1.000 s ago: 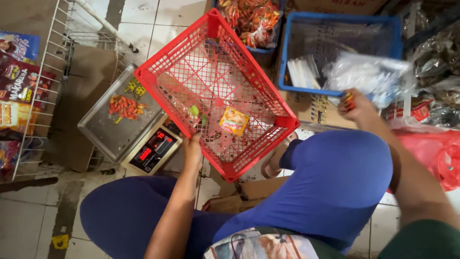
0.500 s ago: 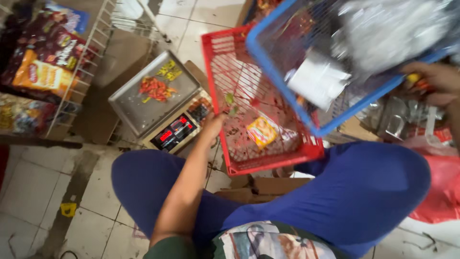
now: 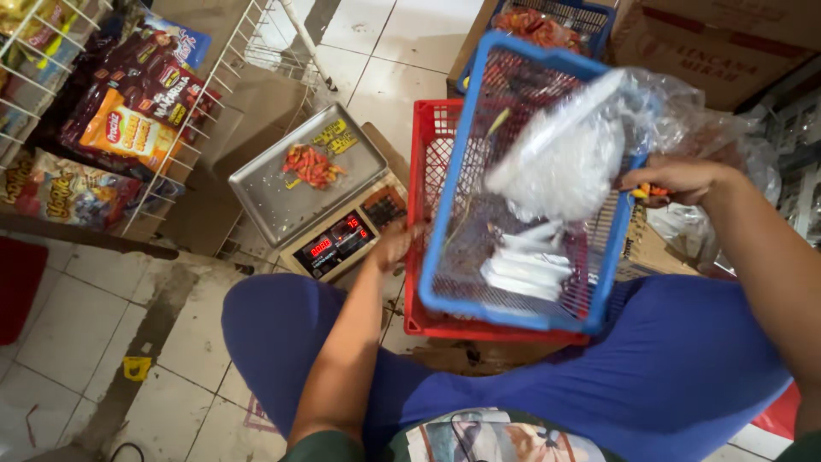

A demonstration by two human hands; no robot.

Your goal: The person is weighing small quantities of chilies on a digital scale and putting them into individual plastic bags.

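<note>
- The red plastic mesh basket lay lowest, resting across the person's blue-clad lap, its long axis running away from the body toward the tiled floor.
- The blue plastic mesh basket sat on top of the red one, nested partly inside it and tilted, its far rim raised higher than its near rim; its long axis ran much the same way as the red basket's, slightly skewed to the right.
- The steel-topped electronic weighing scale stood on the floor just left of both baskets, with a small heap of red chillies on its pan.
- The crumpled clear plastic bag lay across the upper right part of the blue basket, spilling over its right rim.
- The small stack of flat white packets lay inside the blue basket near its lower end, between the two hands.
- The right hand was at the blue basket's right rim, fingers closed around a small orange-and-dark object and touching the bag; whether it also gripped the rim, I could not tell.
- The left hand was at the baskets' left edge, beside the scale; its fingers were hidden behind the rims, so its grip could not be told. It was the nearer hand to the red basket.
</note>
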